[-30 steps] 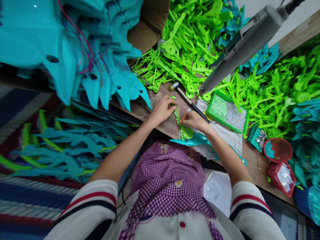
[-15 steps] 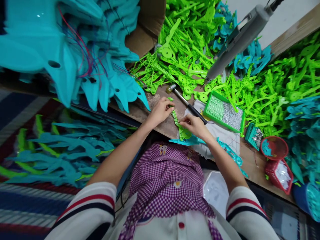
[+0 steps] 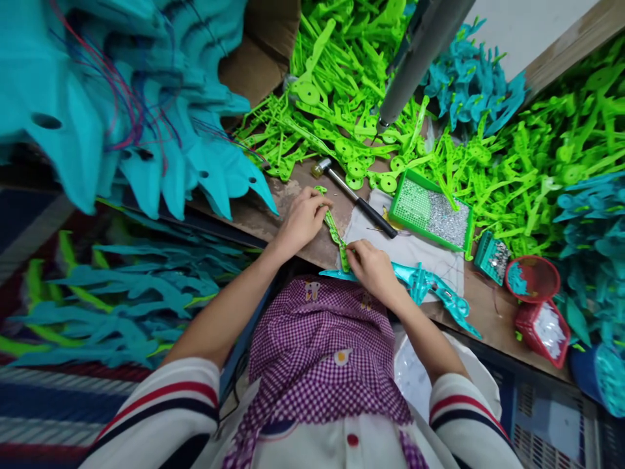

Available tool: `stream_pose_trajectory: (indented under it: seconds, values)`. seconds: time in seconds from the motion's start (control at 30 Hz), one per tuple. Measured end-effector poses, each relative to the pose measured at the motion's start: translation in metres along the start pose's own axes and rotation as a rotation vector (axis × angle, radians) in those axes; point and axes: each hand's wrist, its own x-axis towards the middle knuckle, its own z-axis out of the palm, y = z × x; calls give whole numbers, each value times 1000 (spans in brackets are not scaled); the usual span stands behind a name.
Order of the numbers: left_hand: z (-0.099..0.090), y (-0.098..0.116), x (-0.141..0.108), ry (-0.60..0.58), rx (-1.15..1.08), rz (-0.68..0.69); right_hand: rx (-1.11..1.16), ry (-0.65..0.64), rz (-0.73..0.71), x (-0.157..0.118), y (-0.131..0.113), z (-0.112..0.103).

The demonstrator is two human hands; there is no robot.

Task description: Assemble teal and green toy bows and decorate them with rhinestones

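Observation:
A slim lime-green plastic part (image 3: 334,229) lies lengthwise between my two hands at the table's front edge. My left hand (image 3: 303,218) pinches its far end with thumb and fingers. The fingers of my right hand (image 3: 370,266) are closed at the near end; anything small between the fingertips is hidden. Under and beside my right hand lies a turquoise plastic part (image 3: 430,285), partly on a pale cloth (image 3: 452,266). Just beyond my hands rests a small hammer (image 3: 359,200) with a black handle.
A green tray (image 3: 461,242) of small metal pieces stands at the right, beside a small teal basket (image 3: 489,257) and red containers (image 3: 533,279). Lime-green parts (image 3: 312,124) heap at the back. An electric screwdriver (image 3: 415,62) hangs above. Large turquoise shells (image 3: 161,117) crowd the left.
The lime-green part has turned, so its wide near end no longer shows as broadly. My right hand has shifted slightly nearer to me. The whole view has moved a little.

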Motion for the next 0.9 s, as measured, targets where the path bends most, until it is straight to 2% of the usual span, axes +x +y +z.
stream_pose_trajectory:
  seconds: [0.2,0.23,0.33,0.4,0.6,0.73,0.9]
  values:
    - [-4,18,-24,89,15,49,192,20,-8,8,8,2]
    - [-4,21,-29,56,14,94,218,30,-2,8,9,3]
    - [-1,26,-41,-142,-2,235,274,59,14,9,10,3]
    - [2,27,-46,-229,-15,250,277,63,16,9,11,2]
    - [5,29,-43,-269,21,199,122,56,40,-4,10,-5]
    - [4,33,-40,-306,36,190,44,15,2,-18,13,-8]
    - [2,37,-36,-396,46,203,-74,-25,28,-28,21,-10]
